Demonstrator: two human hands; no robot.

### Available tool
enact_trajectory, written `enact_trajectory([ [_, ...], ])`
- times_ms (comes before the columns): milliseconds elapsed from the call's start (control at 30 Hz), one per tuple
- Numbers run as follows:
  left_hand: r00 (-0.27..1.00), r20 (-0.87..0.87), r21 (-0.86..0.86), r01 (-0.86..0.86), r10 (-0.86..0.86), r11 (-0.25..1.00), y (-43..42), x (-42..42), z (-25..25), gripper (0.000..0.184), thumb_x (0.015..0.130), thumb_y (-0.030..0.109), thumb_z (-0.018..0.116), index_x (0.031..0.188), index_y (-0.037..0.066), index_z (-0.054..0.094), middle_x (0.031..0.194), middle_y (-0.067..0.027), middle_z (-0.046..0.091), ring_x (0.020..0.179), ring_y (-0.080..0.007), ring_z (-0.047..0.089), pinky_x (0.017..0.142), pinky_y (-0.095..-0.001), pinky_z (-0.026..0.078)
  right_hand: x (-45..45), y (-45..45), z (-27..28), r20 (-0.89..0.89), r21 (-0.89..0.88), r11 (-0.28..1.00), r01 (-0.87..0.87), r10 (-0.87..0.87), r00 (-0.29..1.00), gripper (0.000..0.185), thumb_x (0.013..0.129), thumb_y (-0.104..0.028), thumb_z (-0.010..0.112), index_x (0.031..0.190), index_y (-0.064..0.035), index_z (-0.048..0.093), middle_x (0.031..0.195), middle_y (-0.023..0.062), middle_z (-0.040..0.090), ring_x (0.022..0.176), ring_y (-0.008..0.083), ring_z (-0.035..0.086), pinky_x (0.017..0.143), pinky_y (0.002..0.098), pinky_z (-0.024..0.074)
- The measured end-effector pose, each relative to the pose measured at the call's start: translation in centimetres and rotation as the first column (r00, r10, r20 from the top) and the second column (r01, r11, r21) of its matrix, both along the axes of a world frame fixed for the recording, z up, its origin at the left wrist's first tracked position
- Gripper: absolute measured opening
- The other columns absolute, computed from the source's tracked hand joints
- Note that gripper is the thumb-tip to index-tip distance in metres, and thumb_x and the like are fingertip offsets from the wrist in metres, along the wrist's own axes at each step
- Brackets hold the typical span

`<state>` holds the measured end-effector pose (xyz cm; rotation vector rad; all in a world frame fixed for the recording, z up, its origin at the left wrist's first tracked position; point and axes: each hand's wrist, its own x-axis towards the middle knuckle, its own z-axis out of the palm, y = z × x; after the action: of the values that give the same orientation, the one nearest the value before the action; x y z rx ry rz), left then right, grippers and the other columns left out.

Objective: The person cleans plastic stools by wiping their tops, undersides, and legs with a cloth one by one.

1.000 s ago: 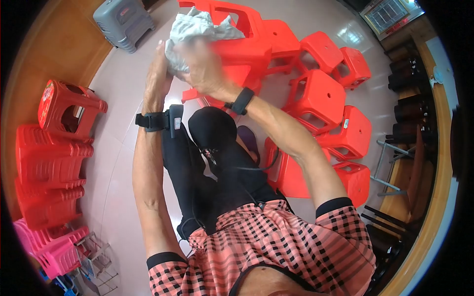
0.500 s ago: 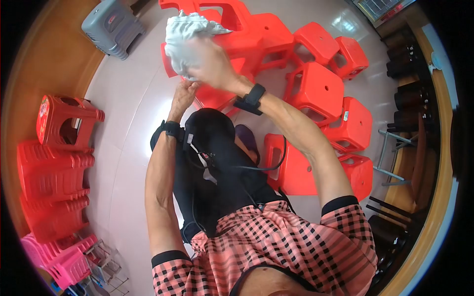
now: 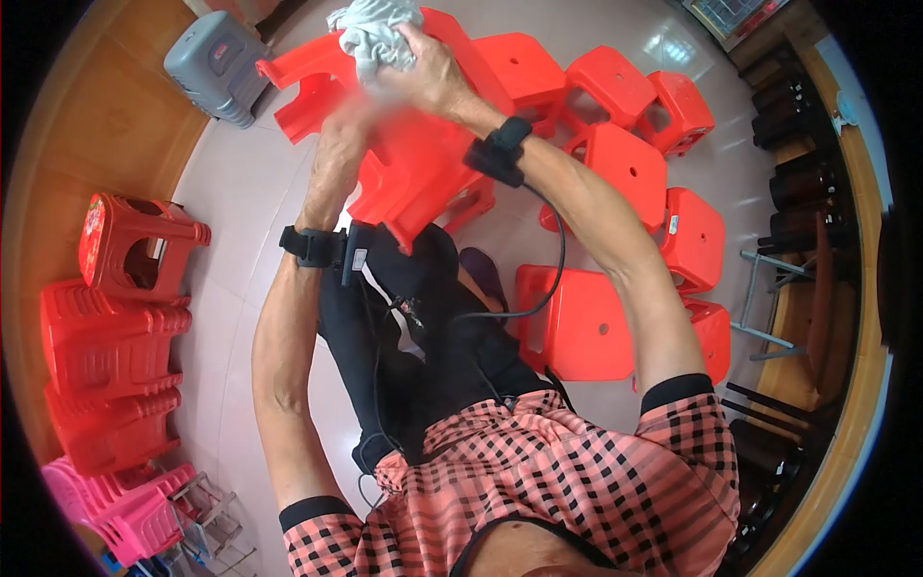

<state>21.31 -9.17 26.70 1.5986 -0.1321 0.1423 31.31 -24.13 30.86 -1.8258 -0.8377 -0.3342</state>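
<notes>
In my right hand [image 3: 437,77] is a bunched white cloth [image 3: 377,34], with the fingers closed on it over a red plastic stool [image 3: 413,159]. The stool is tipped on its side in front of my knees, its legs pointing left and toward me. My left hand [image 3: 341,149] grips the stool from the left; its fingertips are blurred by privacy smearing or motion. Behind and partly under the tilted stool, another red stool [image 3: 471,204] shows a little. My dark-trousered legs are just below.
Several red stools stand to the right, the nearest red stool [image 3: 582,322] beside my leg. Stacked red stools [image 3: 115,337] and pink stools [image 3: 125,510] line the left side. A grey stool [image 3: 216,62] stands at the upper left. Dark chairs [image 3: 798,202] line the right wall.
The red stool has been tilted, its legs now turned left and toward me. My right hand and the cloth have moved up slightly. My left hand has shifted a little left and up.
</notes>
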Motion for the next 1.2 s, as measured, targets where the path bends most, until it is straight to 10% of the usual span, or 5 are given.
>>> enact_trajectory([
  [167,0.986,-0.153,-0.163,0.035,-0.060,0.986,0.9,-1.8,-0.3,0.027,0.097,0.025,0.052,0.115,0.005,0.057,0.110,-0.0011,0.061,0.101,-0.0123,0.058,0.095,-0.0329,0.045,-3.6,0.6,-0.9,-0.082,0.211,0.977,0.005,0.012,0.997,0.041,0.072,-0.019,0.070,0.106,-0.0032,0.053,0.081,0.0195,0.066,0.076,0.0338,0.067,0.069,0.0420,0.0520],
  [367,0.979,-0.203,0.323,0.071,-0.004,0.944,0.6,-2.0,-0.8,0.027,0.097,0.025,0.052,0.113,0.006,0.063,0.099,-0.0009,0.063,0.087,-0.0096,0.058,0.077,-0.0279,0.049,-8.4,-2.6,-0.8,-0.027,0.016,0.997,-0.078,0.078,0.997,0.048,0.071,-0.015,0.073,0.111,-0.0040,0.050,0.098,0.0189,0.059,0.089,0.0355,0.062,0.076,0.0431,0.0507],
  [600,0.983,-0.184,0.314,0.033,0.027,0.949,0.2,-5.8,0.4,0.059,0.095,0.048,0.049,0.131,0.001,0.052,0.114,-0.0104,0.060,0.097,-0.0165,0.059,0.085,-0.0308,0.049,-6.4,-3.4,-3.5,-0.023,-0.015,1.000,0.010,-0.011,1.000,0.048,0.071,-0.015,0.074,0.111,-0.0029,0.050,0.098,0.0194,0.060,0.089,0.0360,0.062,0.077,0.0430,0.0510],
  [900,0.958,-0.264,-0.224,-0.171,0.109,0.960,-2.2,-9.0,-3.2,0.033,0.089,0.016,0.063,0.118,0.003,0.062,0.088,0.0007,0.066,0.068,-0.0037,0.055,0.056,-0.0198,0.043,-7.8,-4.6,-3.7,0.093,-0.117,0.989,-0.088,0.099,0.991,0.046,0.069,-0.013,0.073,0.110,-0.0032,0.053,0.099,0.0184,0.060,0.088,0.0359,0.063,0.075,0.0425,0.0523],
  [1200,0.967,-0.252,-0.110,-0.077,0.047,0.991,-0.9,-9.2,-4.1,0.020,0.091,0.020,0.060,0.099,0.004,0.069,0.067,0.0064,0.057,0.057,-0.0017,0.045,0.051,-0.0213,0.038,-11.4,-4.7,-2.1,0.144,-0.333,0.905,-0.264,0.326,0.934,0.048,0.065,-0.014,0.077,0.110,-0.0094,0.060,0.093,0.0149,0.063,0.082,0.0317,0.064,0.073,0.0387,0.0532],
])
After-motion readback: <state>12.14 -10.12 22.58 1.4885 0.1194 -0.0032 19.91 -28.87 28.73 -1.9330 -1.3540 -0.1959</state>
